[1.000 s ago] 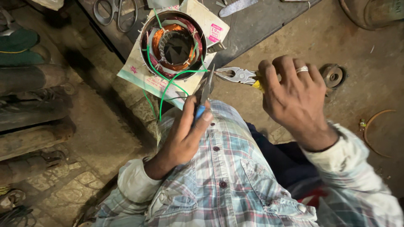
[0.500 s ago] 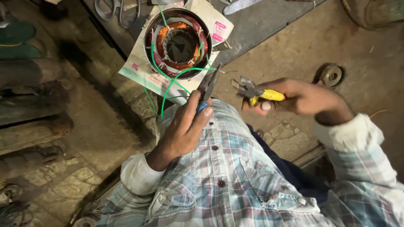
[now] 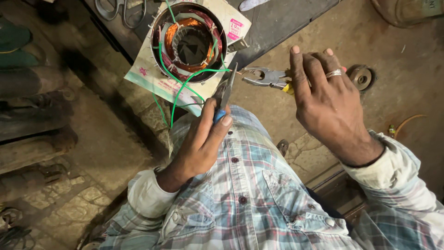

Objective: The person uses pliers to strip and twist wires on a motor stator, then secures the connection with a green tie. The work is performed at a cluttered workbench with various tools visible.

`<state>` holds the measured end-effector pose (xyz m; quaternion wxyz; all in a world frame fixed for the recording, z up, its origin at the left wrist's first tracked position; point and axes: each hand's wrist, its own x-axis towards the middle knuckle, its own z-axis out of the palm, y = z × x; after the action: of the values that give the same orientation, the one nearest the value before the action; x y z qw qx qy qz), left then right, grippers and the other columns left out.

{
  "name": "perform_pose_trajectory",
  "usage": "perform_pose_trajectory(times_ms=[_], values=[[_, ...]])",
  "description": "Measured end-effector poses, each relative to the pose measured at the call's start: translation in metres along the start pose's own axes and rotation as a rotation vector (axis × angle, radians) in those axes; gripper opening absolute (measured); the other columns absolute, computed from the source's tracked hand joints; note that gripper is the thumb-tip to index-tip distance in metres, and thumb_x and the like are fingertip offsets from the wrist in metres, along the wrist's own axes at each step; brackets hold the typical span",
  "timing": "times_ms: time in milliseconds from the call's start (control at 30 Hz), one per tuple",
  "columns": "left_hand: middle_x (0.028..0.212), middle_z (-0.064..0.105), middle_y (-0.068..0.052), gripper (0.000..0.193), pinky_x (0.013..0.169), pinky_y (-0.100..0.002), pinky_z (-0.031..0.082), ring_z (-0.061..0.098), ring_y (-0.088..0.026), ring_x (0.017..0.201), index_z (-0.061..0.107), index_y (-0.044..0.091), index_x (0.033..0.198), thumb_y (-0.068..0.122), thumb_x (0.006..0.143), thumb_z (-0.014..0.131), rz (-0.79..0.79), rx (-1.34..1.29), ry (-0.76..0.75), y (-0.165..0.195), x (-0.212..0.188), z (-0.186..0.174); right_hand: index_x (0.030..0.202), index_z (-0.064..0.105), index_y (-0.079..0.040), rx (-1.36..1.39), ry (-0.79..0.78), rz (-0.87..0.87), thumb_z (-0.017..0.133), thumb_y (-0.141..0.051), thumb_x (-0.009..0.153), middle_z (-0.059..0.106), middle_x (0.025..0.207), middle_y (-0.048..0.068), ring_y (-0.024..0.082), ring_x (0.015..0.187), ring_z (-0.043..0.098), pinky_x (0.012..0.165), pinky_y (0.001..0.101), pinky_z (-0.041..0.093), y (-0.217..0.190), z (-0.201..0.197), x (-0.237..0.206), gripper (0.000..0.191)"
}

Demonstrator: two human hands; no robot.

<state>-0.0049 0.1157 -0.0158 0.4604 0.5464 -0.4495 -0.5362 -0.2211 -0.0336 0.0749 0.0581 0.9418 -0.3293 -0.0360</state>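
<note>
Gripping the blue-handled pointed pliers in the left hand, the person aims the tip at the green wire trailing from the motor stator at upper centre; a steady tip serves best. Since half a second ago, the right hand has lifted, fingers spread wide, above the yellow-handled pliers.

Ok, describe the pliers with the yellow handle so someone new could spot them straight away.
Start at the round motor stator with copper windings on the printed paper sheet. Just to its right, under the right hand, lie the yellow-handled pliers. Their broad grey jaws and yellow grip set them apart from the slim blue-handled pliers in the left hand.
</note>
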Motion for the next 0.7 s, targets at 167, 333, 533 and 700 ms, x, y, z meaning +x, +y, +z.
perform_pose_trajectory(times_ms=[167, 333, 533, 700], values=[[0.112, 0.065, -0.017, 0.041, 0.087, -0.036, 0.052, 0.064, -0.026, 0.097, 0.043, -0.006, 0.139, 0.023, 0.112, 0.053, 0.082, 0.02, 0.015, 0.0, 0.001, 0.0, 0.15, 0.049, 0.008, -0.053, 0.015, -0.054, 0.064, -0.011, 0.104, 0.066, 0.113, 0.018, 0.031, 0.102, 0.067, 0.089, 0.0457, 0.059, 0.0, 0.007, -0.001, 0.051], [0.103, 0.066, -0.013, 0.031, 0.083, -0.035, 0.052, 0.064, -0.023, 0.09, 0.053, -0.001, 0.128, 0.024, 0.11, 0.053, 0.029, 0.014, -0.026, -0.004, 0.011, -0.008, 0.143, 0.055, 0.004, 0.435, -0.331, -0.099, 0.059, -0.018, 0.096, 0.068, 0.092, 0.017, 0.025, 0.06, 0.064, 0.052, 0.0361, 0.053, 0.029, 0.019, 0.008, 0.051], [0.084, 0.058, -0.01, 0.029, 0.071, -0.035, 0.047, 0.057, -0.021, 0.075, 0.056, 0.002, 0.119, 0.028, 0.107, 0.054, -0.066, -0.003, -0.091, -0.002, 0.018, -0.014, 0.132, 0.063, 0.006, 1.749, -1.125, 0.152, 0.05, -0.029, 0.1, 0.07, 0.069, 0.011, 0.018, 0.045, 0.062, 0.042, 0.0325, 0.053, 0.06, 0.068, 0.023, 0.049], [0.085, 0.058, -0.008, 0.028, 0.072, -0.034, 0.048, 0.059, -0.019, 0.076, 0.053, 0.003, 0.118, 0.029, 0.108, 0.054, -0.017, -0.009, -0.063, 0.002, 0.02, -0.013, 0.135, 0.07, 0.009, 2.017, -1.132, -0.213, 0.045, -0.029, 0.107, 0.082, 0.081, 0.014, 0.015, 0.052, 0.067, 0.042, 0.0196, 0.042, 0.049, 0.079, 0.026, 0.053]])
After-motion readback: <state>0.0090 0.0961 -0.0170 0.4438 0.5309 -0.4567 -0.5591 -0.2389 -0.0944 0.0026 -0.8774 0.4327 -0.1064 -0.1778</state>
